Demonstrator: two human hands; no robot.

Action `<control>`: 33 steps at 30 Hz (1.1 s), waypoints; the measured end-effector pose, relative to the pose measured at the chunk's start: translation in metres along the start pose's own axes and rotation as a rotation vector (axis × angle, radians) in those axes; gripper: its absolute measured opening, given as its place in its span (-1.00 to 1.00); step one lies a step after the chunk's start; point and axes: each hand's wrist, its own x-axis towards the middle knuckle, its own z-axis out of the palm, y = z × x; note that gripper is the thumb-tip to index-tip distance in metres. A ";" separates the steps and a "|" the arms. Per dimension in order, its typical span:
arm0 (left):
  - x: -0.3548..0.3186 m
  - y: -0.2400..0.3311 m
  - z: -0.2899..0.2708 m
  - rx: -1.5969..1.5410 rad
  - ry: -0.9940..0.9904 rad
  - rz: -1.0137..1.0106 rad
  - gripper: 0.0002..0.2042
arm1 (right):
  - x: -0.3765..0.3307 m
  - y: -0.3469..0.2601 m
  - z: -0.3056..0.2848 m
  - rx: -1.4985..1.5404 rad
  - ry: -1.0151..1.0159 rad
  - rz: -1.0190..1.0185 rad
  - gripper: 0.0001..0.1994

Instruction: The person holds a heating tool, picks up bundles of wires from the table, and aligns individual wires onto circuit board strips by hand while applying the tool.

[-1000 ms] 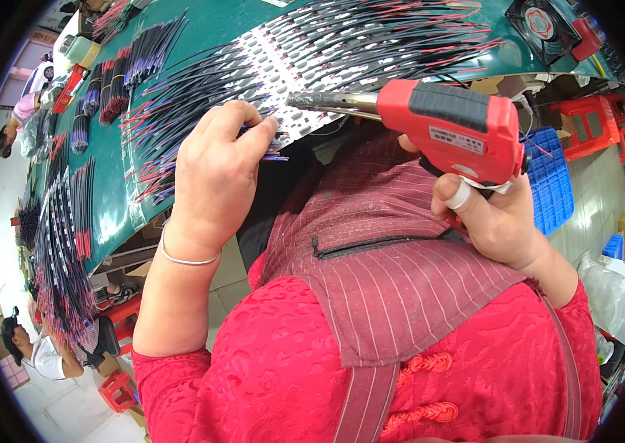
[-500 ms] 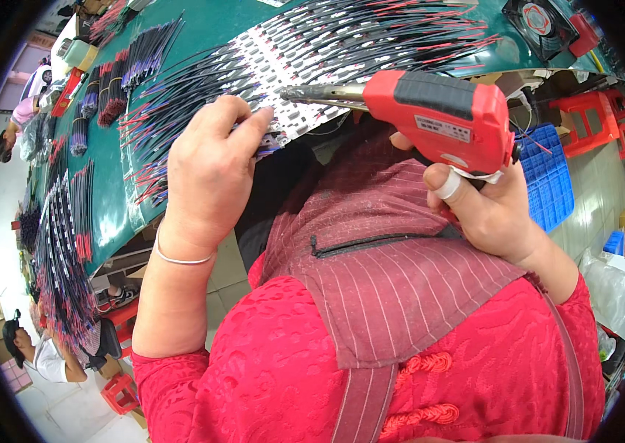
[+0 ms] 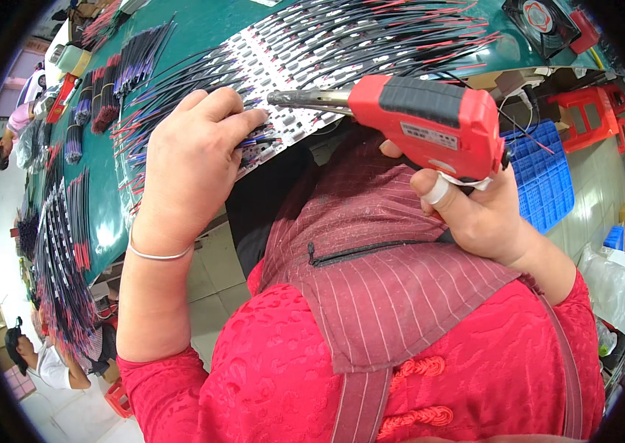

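My right hand (image 3: 478, 218) grips a red and black soldering gun (image 3: 438, 136), a white wrap around its thumb. The gun's metal tip points left, over the near part of a white panel of small circuit boards (image 3: 294, 122). Many thin black, red and blue wires (image 3: 342, 40) fan out from both sides of the panel. My left hand (image 3: 193, 151) is at the panel's near left edge, over the wires there. Its thumb and forefinger are pinched close to the gun's tip; what they hold is hidden by the fingers.
Wire bundles (image 3: 108, 92) lie on the green table (image 3: 109, 214), with more wired strips (image 3: 61, 258) at its left. A black fan (image 3: 541, 26) stands at the far right. A blue crate (image 3: 545, 177) and red stools (image 3: 585, 118) are beyond the right hand. Other people (image 3: 39, 362) are at the left.
My left hand has moved a little left, its fingers still pinched at the panel. The soldering gun has also shifted slightly left, its tip staying near those fingers.
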 end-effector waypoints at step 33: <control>-0.001 0.005 0.007 0.008 0.017 0.028 -0.70 | -0.005 0.008 -0.003 -0.087 -0.011 -0.162 -0.69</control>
